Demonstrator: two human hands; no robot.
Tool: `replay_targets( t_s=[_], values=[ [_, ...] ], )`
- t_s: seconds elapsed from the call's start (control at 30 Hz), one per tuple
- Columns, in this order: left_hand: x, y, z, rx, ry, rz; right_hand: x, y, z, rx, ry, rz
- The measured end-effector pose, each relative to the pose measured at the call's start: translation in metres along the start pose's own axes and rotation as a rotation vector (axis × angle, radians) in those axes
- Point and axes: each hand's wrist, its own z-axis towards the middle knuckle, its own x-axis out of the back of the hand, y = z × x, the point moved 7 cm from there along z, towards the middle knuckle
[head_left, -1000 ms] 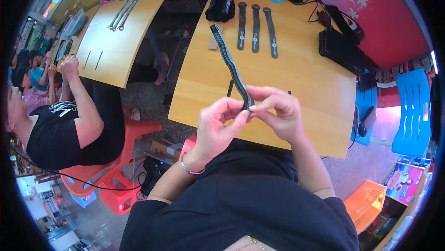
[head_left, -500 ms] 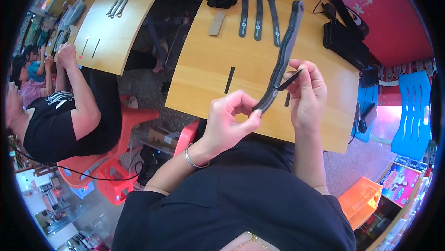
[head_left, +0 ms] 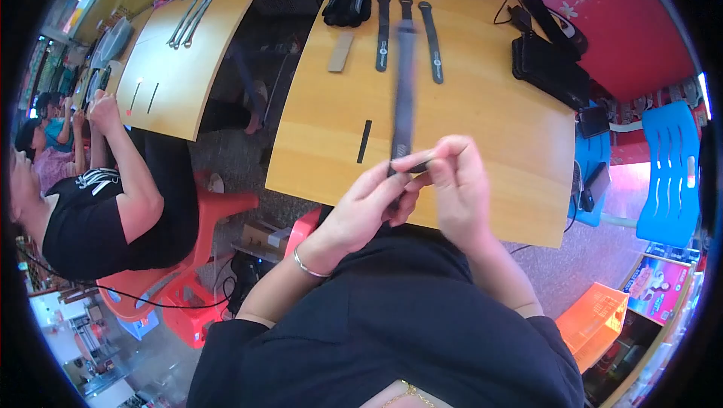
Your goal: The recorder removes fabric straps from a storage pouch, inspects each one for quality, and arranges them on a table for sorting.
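left hand (head_left: 361,208): pinching the near end of a long dark strap (head_left: 403,99)
right hand (head_left: 452,182): closed on a thin black strip (head_left: 419,161) against it
step: looks like fitting strip to strap
next: needs steady alignment
beyond hands: 3 straps (head_left: 407,13) on table (head_left: 489,107)

You're in a small assembly workshop: black straps (head_left: 382,20) laid in rows on your wooden table (head_left: 489,107), a co-worker (head_left: 90,212) seated left of it
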Motion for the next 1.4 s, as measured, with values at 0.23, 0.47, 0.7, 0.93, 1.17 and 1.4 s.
replay_targets(
  t_s=[0.23,0.47,0.7,0.93,1.17,1.4],
  values=[
    [-0.003,0.035,-0.029,-0.134,-0.039,0.544,0.093,-0.024,0.032,0.044,0.430,0.502],
    [0.064,0.068,-0.081,-0.258,0.022,0.991,0.371,-0.064,0.013,0.539,0.639,0.615],
    [0.112,0.077,-0.073,-0.581,0.305,0.227,0.211,-0.043,0.105,0.079,0.365,0.085],
    [0.094,0.072,-0.038,-0.594,0.364,0.043,0.183,0.008,0.200,0.227,0.229,0.089],
    [0.072,0.049,-0.016,-0.480,0.286,-0.058,0.174,0.119,0.180,-0.012,0.227,-0.424],
    [0.053,0.033,-0.002,-0.408,0.110,-0.106,0.129,0.107,0.106,0.284,0.154,-0.895]
  ],
)
